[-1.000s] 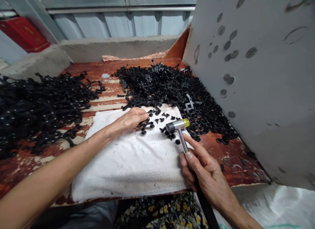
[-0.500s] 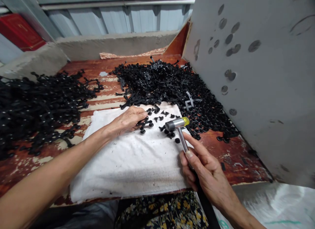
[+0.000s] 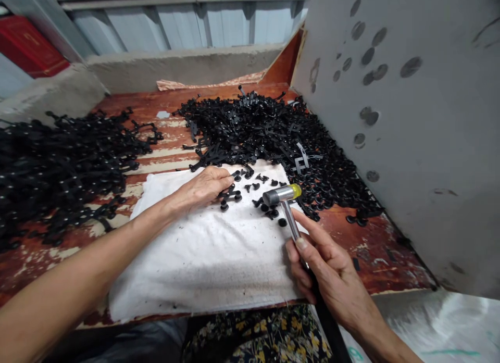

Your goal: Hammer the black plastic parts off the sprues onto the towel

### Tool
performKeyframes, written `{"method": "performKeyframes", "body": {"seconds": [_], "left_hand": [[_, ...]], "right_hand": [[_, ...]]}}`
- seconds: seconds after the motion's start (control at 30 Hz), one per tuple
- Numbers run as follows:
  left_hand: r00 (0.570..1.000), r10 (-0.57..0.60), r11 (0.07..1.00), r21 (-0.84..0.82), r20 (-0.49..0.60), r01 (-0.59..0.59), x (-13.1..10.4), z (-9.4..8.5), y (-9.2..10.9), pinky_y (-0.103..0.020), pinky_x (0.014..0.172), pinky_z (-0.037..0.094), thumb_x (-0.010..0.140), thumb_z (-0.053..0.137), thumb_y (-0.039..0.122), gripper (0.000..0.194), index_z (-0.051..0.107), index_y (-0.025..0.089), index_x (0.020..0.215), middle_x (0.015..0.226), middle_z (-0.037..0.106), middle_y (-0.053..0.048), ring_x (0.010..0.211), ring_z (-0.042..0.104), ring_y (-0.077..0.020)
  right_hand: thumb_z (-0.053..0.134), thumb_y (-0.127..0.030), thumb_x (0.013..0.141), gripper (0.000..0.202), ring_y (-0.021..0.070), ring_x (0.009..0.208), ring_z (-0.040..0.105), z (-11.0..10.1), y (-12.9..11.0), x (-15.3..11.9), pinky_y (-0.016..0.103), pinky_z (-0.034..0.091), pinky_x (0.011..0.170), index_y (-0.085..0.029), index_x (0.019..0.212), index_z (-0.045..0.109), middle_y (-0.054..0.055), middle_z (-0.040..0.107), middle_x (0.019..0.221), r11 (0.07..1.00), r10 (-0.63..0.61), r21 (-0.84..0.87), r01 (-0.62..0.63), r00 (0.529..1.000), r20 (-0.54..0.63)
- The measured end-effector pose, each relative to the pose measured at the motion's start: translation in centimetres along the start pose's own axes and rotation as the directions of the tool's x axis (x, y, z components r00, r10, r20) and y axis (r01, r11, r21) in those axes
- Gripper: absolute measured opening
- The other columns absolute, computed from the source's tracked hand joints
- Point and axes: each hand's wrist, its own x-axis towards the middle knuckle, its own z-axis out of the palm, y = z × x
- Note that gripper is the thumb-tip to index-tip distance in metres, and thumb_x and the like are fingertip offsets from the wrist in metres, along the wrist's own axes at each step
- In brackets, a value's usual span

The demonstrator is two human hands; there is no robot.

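My right hand [image 3: 326, 266] is wrapped round the shaft of a mallet [image 3: 287, 195] with a dark face on one end and a yellow face on the other. The mallet's head is raised over the right side of a white cloth [image 3: 203, 264]. My left hand [image 3: 207, 187] is closed on a black plastic piece [image 3: 231, 195] with round ends, at the cloth's far edge; the fingers hide part of it. Between the hands, several small black studs [image 3: 255, 186] lie loose on the cloth, some partly behind the mallet.
A large heap of black parts [image 3: 250, 126] lies beyond the cloth, a second heap [image 3: 62, 170] to the left. A grey spotted panel [image 3: 422, 160] stands along the right side of the worn red table [image 3: 351, 259]. A low concrete ledge [image 3: 187, 66] runs behind.
Hardly anything differs. The view has shifted very slightly; both hands keep their grip and the mallet stays at about the same place above the cloth.
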Motion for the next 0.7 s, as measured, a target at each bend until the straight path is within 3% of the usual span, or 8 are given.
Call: {"method": "performKeyframes", "body": {"seconds": [0.17, 0.33, 0.47, 0.53, 0.57, 0.63, 0.7], "left_hand": [[0.997, 0.074, 0.973, 0.218, -0.001, -0.072, 0.3, -0.7, 0.6, -0.024, 0.045, 0.023, 0.077, 0.054, 0.022, 0.030, 0.040, 0.019, 0.051, 0.051, 0.038, 0.004, 0.047, 0.033, -0.0089], [0.997, -0.002, 0.987, 0.162, 0.072, -0.010, 0.2, -1.0, 0.7, -0.025, 0.041, 0.022, 0.080, 0.053, 0.027, 0.028, 0.039, 0.021, 0.056, 0.048, 0.036, 0.004, 0.042, 0.033, -0.0097], [0.998, -0.030, 0.977, 0.212, 0.056, 0.017, 0.3, -1.3, 0.5, -0.025, 0.041, 0.021, 0.078, 0.054, 0.026, 0.024, 0.044, 0.020, 0.056, 0.047, 0.038, 0.004, 0.041, 0.034, -0.0099], [0.999, 0.023, 0.967, 0.253, 0.043, -0.033, 0.4, -1.4, 0.5, -0.025, 0.042, 0.021, 0.077, 0.053, 0.024, 0.023, 0.045, 0.019, 0.056, 0.047, 0.040, 0.003, 0.043, 0.035, -0.0100], [0.998, 0.058, 0.959, 0.275, 0.039, -0.066, 0.5, -1.4, 0.4, -0.025, 0.044, 0.021, 0.077, 0.053, 0.023, 0.023, 0.045, 0.019, 0.055, 0.048, 0.041, 0.003, 0.044, 0.036, -0.0102], [0.993, 0.110, 0.940, 0.321, 0.036, -0.115, 0.6, -1.4, 0.4, -0.025, 0.046, 0.024, 0.076, 0.051, 0.021, 0.023, 0.045, 0.019, 0.054, 0.051, 0.044, 0.002, 0.048, 0.039, -0.0110], [0.993, 0.118, 0.931, 0.344, 0.031, -0.122, 0.7, -1.3, 0.3, -0.026, 0.048, 0.026, 0.077, 0.050, 0.022, 0.024, 0.045, 0.019, 0.054, 0.053, 0.046, 0.002, 0.051, 0.041, -0.0120]], "right_hand": [[0.069, -0.049, 0.085, 0.052, 0.0049, 0.044, 0.037, 0.1, -0.2, 0.3, 0.013, 0.038, 0.032, -0.038, 0.134, 0.055, -0.007, 0.052, 0.070, 1.000, 0.009, -0.002, -0.009, 1.000, 0.012], [0.066, -0.050, 0.087, 0.057, 0.0056, 0.044, 0.036, 0.0, -0.2, 0.2, 0.014, 0.036, 0.032, -0.034, 0.139, 0.049, -0.007, 0.051, 0.071, 0.998, 0.026, -0.055, -0.024, 0.999, 0.029], [0.050, -0.040, 0.097, 0.049, 0.0076, 0.043, 0.039, -0.2, -1.0, 0.4, 0.018, 0.037, 0.034, -0.027, 0.144, 0.047, -0.004, 0.054, 0.070, 0.939, -0.034, -0.337, 0.065, 0.995, 0.095], [0.046, -0.031, 0.098, 0.046, 0.0118, 0.053, 0.054, -0.3, -1.8, 1.2, 0.024, 0.050, 0.046, -0.023, 0.144, 0.049, 0.001, 0.063, 0.077, 0.797, -0.172, -0.559, 0.230, 0.973, 0.156], [0.045, -0.026, 0.098, 0.046, 0.0151, 0.066, 0.063, -0.3, -2.2, 1.9, 0.029, 0.057, 0.058, -0.021, 0.144, 0.049, 0.005, 0.068, 0.087, 0.688, -0.268, -0.641, 0.340, 0.940, 0.211], [0.045, -0.016, 0.096, 0.049, 0.0221, 0.101, 0.067, -0.3, -3.0, 3.5, 0.039, 0.057, 0.087, -0.017, 0.145, 0.049, 0.013, 0.069, 0.117, 0.446, -0.447, -0.703, 0.555, 0.818, 0.362], [0.041, -0.009, 0.093, 0.052, 0.0254, 0.123, 0.058, -0.1, -3.6, 5.4, 0.044, 0.049, 0.103, -0.014, 0.145, 0.047, 0.016, 0.061, 0.136, 0.239, -0.526, -0.684, 0.690, 0.684, 0.506]]}}
